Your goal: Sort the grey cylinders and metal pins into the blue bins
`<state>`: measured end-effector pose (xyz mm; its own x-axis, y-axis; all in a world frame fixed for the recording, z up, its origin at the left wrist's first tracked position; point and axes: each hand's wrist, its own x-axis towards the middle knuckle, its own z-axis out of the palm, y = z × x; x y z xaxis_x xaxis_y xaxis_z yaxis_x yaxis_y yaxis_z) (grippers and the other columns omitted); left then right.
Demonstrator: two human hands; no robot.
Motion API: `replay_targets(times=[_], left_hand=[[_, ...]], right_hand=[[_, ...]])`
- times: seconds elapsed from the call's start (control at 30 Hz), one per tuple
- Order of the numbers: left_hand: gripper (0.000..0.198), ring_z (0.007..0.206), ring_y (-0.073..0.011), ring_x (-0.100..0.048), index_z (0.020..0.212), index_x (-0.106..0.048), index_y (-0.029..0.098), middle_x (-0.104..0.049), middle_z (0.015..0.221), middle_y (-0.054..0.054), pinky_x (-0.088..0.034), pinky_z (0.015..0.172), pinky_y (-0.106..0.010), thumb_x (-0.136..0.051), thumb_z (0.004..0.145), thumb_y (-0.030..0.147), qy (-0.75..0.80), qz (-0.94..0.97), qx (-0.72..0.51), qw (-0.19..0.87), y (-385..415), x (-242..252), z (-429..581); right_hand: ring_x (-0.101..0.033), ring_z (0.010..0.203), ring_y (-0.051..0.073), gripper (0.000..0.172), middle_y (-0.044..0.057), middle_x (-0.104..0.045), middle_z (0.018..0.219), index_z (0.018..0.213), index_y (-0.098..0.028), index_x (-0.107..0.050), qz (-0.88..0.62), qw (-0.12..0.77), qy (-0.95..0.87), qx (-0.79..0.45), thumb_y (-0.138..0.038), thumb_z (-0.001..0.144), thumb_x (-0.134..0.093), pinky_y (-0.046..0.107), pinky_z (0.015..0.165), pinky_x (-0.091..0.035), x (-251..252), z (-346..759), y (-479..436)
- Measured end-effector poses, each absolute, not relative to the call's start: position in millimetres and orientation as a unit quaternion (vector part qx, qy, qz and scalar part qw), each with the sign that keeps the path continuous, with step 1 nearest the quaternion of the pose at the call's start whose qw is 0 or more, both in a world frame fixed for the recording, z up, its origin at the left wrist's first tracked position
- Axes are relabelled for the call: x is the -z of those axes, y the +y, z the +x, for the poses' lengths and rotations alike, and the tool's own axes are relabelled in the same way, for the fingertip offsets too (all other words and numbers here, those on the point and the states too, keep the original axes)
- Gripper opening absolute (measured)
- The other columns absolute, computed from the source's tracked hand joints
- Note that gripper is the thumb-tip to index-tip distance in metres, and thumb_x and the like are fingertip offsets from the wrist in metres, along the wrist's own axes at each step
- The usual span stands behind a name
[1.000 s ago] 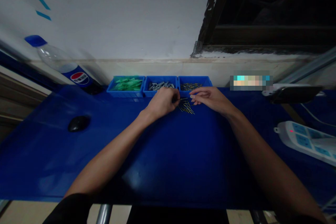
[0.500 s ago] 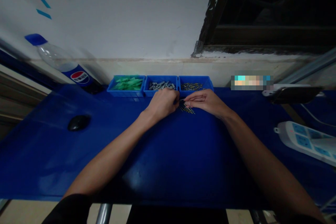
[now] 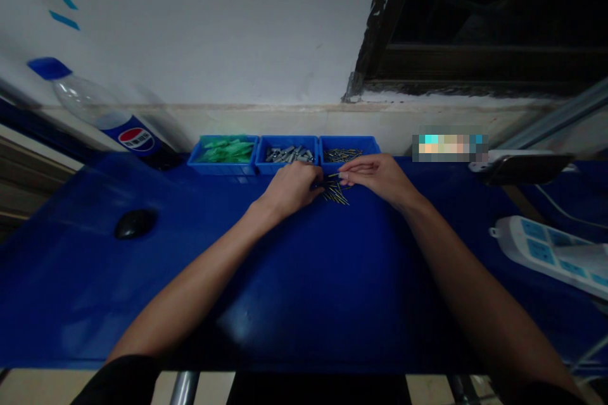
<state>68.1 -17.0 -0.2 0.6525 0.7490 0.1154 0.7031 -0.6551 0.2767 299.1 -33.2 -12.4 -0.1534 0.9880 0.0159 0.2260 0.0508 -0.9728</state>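
Observation:
My right hand (image 3: 377, 178) pinches a thin dark-and-gold rod (image 3: 334, 175) between thumb and fingertips, its other end pointing toward my left hand. My left hand (image 3: 293, 186) is curled closed, back up, and whatever lies inside its fingers is hidden. Below and between both hands, a small pile of similar rods (image 3: 338, 197) lies on the blue table cover. Just beyond the hands stand three blue bins in a row. The left bin (image 3: 222, 169) has green pieces, the middle bin (image 3: 272, 170) silver metal pieces, and the right bin (image 3: 373, 140) more thin rods.
A cola bottle (image 3: 135, 137) stands at the back left, with a black computer mouse (image 3: 135, 224) in front of it. On the right are a dark phone-like device (image 3: 529, 169) and a white power strip (image 3: 546, 247). The wall (image 3: 237, 31) rises behind the bins.
My right hand has drawn slightly away from my left, and the rod in its fingers shows more clearly. The whole view has shifted a little, so things sit further left.

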Motion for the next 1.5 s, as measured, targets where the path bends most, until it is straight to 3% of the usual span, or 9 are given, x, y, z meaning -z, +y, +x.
replay_targets(times=[0.1, 0.2, 0.4, 0.67, 0.83, 1.03, 1.23, 1.5], left_hand=[[0.029, 0.103, -0.0251, -0.074, 0.12, -0.074, 0.017, -0.075, 0.117, -0.013, -0.057, 0.087, -0.035, -0.067, 0.092, 0.012, 0.354, 0.924, -0.081, 0.119, -15, 6, 66], [0.03, 0.104, -0.0235, -0.074, 0.117, -0.075, 0.018, -0.074, 0.119, -0.012, -0.056, 0.089, -0.033, -0.065, 0.091, 0.007, 0.33, 0.934, -0.054, 0.127, -15, 10, 66], [0.023, 0.093, -0.0241, -0.074, 0.101, -0.074, 0.016, -0.075, 0.104, -0.012, -0.054, 0.075, -0.032, -0.053, 0.097, 0.008, 0.352, 0.93, -0.024, 0.1, -15, 11, 68], [0.021, 0.083, -0.0213, -0.071, 0.101, -0.069, 0.016, -0.073, 0.103, -0.012, -0.049, 0.067, -0.03, -0.049, 0.1, 0.011, 0.355, 0.93, -0.02, 0.089, -13, 13, 68], [0.018, 0.081, -0.0191, -0.067, 0.099, -0.067, 0.016, -0.071, 0.097, -0.009, -0.049, 0.071, -0.029, -0.05, 0.099, 0.009, 0.339, 0.931, -0.058, 0.125, -10, 11, 64], [0.019, 0.091, -0.0184, -0.066, 0.109, -0.065, 0.017, -0.07, 0.103, -0.007, -0.051, 0.083, -0.03, -0.052, 0.098, 0.007, 0.299, 0.918, -0.191, 0.176, -8, 9, 67], [0.017, 0.083, -0.0147, -0.066, 0.106, -0.065, 0.016, -0.071, 0.092, -0.003, -0.05, 0.078, -0.027, -0.065, 0.091, 0.008, 0.304, 0.878, -0.297, 0.219, -13, 4, 73], [0.021, 0.086, -0.0171, -0.07, 0.113, -0.068, 0.015, -0.075, 0.096, -0.005, -0.053, 0.08, -0.029, -0.068, 0.093, 0.014, 0.338, 0.882, -0.269, 0.188, -5, 5, 66]], right_hand=[[-0.08, 0.09, 0.027, 0.024, 0.006, -0.083, 0.092, 0.094, -0.024, -0.082, -0.526, 0.474, -0.578, -0.405, -0.036, 0.073, -0.088, 0.05, 0.094, -0.064, 12, 309, -30], [-0.079, 0.101, 0.029, 0.038, 0.008, -0.083, 0.102, 0.106, -0.024, -0.081, -0.534, 0.503, -0.565, -0.378, -0.033, 0.071, -0.089, 0.052, 0.102, -0.061, 11, 316, -27], [-0.079, 0.093, 0.027, 0.033, 0.007, -0.082, 0.096, 0.104, -0.022, -0.08, -0.533, 0.488, -0.567, -0.395, -0.037, 0.075, -0.087, 0.05, 0.098, -0.062, 12, 315, -28], [-0.079, 0.087, 0.026, 0.029, 0.008, -0.081, 0.095, 0.101, -0.023, -0.079, -0.535, 0.459, -0.58, -0.408, -0.042, 0.079, -0.083, 0.046, 0.086, -0.064, 14, 312, -27], [-0.078, 0.088, 0.026, 0.025, 0.008, -0.082, 0.093, 0.099, -0.023, -0.08, -0.538, 0.448, -0.581, -0.415, -0.039, 0.079, -0.082, 0.046, 0.085, -0.064, 13, 309, -28], [-0.077, 0.083, 0.026, 0.021, 0.007, -0.081, 0.087, 0.096, -0.024, -0.081, -0.529, 0.414, -0.605, -0.427, -0.037, 0.08, -0.08, 0.045, 0.081, -0.063, 12, 307, -29], [-0.077, 0.079, 0.023, 0.018, 0.005, -0.081, 0.082, 0.092, -0.025, -0.083, -0.497, 0.378, -0.601, -0.498, -0.035, 0.078, -0.082, 0.044, 0.083, -0.064, 10, 304, -33], [-0.078, 0.082, 0.025, 0.019, 0.007, -0.081, 0.083, 0.089, -0.024, -0.083, -0.511, 0.439, -0.559, -0.483, -0.036, 0.075, -0.087, 0.048, 0.087, -0.064, 11, 304, -33]])
